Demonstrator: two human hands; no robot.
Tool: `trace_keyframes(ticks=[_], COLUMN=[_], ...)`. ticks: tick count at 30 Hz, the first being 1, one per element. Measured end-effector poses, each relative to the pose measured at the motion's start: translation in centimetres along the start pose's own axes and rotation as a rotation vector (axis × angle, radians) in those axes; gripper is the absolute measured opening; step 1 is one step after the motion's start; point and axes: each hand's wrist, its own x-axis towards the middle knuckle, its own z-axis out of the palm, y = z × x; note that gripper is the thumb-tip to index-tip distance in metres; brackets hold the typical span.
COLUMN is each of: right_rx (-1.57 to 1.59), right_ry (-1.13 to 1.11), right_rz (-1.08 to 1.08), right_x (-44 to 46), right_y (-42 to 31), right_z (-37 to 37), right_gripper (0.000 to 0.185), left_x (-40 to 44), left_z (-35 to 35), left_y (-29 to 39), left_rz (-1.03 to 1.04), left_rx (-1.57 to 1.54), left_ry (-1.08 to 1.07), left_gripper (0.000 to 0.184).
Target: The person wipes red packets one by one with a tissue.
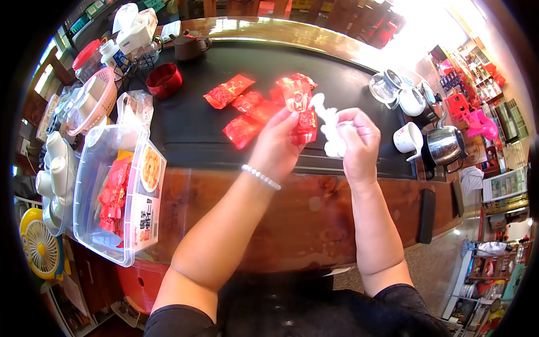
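Pinches shiny red foil packet (297, 100) w/ L hand (278, 135), thumb-to-fingers, narrow, above flat black tabletop panel (185, 130); grips fluffy white wad (335, 140) (tissue or cotton, can't tell) in R hand (360, 143), w/ fingertips drawn together, just beside packet. Has several loose red foil packets (229, 91) on panel nr L hand, plus more red packets (115, 191) in clear rectangular plastic tub (87, 196). Looks approx. partway; can't tell finished from untouched.
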Motion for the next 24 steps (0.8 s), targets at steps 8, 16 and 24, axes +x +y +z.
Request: trace_keyframes(ticks=[8,16,24], right_rx=[-0.367,-0.288,-0.294], right_ry=[-0.017,0.118,0.170], right_rz=[-0.208,-0.059,-0.338], right_x=[0.8,1.4,2.4], right_y=[3.0,2.6,2.3], right_z=[0.3,-0.6,-2.5], right_gripper=[0.013,0.015,0.011], left_x=[0.5,0.0,-0.4], left_z=[-0.8,0.2,0.5], left_y=[-1.1,-1.1,-1.2], left_rz=[0.042,-0.029,-0.027], left_rx=[0.215,0.300,0.419], left_ry=[-0.034,-0.021,0.007], left_gripper=[0.022,0.028,0.031])
